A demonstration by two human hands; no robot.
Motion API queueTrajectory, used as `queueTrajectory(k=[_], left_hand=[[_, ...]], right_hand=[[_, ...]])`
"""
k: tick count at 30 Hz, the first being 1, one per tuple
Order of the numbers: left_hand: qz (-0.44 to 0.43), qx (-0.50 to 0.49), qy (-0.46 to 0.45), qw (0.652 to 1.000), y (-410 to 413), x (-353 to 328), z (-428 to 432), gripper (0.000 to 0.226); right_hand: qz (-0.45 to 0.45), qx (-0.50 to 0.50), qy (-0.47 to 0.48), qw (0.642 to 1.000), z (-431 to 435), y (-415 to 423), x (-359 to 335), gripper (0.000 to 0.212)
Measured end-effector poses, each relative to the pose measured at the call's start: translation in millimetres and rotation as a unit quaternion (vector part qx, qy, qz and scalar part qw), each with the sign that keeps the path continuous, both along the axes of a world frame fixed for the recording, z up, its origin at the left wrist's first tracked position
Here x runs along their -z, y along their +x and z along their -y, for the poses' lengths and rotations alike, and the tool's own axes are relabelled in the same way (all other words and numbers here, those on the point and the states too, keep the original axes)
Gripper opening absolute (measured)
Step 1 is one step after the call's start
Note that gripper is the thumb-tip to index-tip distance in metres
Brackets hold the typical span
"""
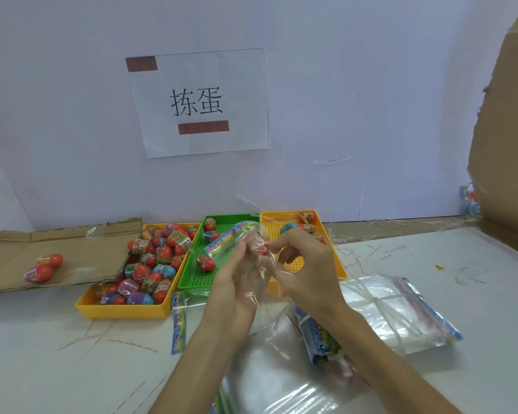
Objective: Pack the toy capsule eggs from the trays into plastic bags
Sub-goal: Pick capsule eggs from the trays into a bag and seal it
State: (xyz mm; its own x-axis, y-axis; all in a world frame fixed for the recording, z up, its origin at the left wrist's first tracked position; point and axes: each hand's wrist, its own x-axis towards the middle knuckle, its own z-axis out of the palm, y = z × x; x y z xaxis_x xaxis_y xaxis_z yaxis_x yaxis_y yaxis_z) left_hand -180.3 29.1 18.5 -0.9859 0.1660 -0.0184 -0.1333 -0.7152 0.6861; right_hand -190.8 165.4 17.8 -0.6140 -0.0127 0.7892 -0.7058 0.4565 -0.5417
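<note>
Over the green tray (204,279), left hand (237,283) grips a plastic bag (223,239) (egg (255,244) inside); right hand (307,264) pinches it.

taped paper sign (202,103), cardboard sheet (57,249)

left yellow tray (123,311): heaped with capsule eggs (159,258), red, blue and purple shells with banded labels.
green tray (204,279): three eggs, floor mostly bare mesh.
right yellow tray (338,262): a few eggs at the far end.
clear bag (228,237), colourful header, raised over the green tray, bagged egg (256,245) inside.
two loose eggs (39,273) on cardboard (72,243), far left.
bag stack (383,303) lies flat at right.
</note>
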Motion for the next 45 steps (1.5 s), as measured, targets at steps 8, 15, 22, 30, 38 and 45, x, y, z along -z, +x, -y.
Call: queueTrajectory(k=[8, 15, 22, 30, 38, 45], left_hand=[[0.003, -0.055, -0.008, 0.998, -8, 7, -1, 0.040], [0.038, -0.090, -0.030, 0.995, -12, 13, 4, 0.039], [0.052, -0.107, 0.052, 0.992, -24, 10, 19, 0.034], [0.093, -0.122, 0.013, 0.988, -23, 12, 21, 0.033], [0.082, -0.132, -0.006, 0.988, -23, 8, 25, 0.048], [0.062, -0.125, 0.011, 0.990, -20, 4, 27, 0.041]], right_hand=[[0.026, -0.030, 0.003, 0.999, -1, -3, 2, 0.027], [0.085, -0.069, 0.052, 0.993, 0, 1, 2, 0.027], [0.199, -0.075, -0.022, 0.977, -24, -3, -18, 0.045], [0.353, 0.139, 0.198, 0.904, -68, -64, -9, 0.048], [0.344, 0.234, 0.283, 0.864, -63, -90, -4, 0.034], [0.252, 0.161, 0.101, 0.949, -60, -62, -20, 0.009]])
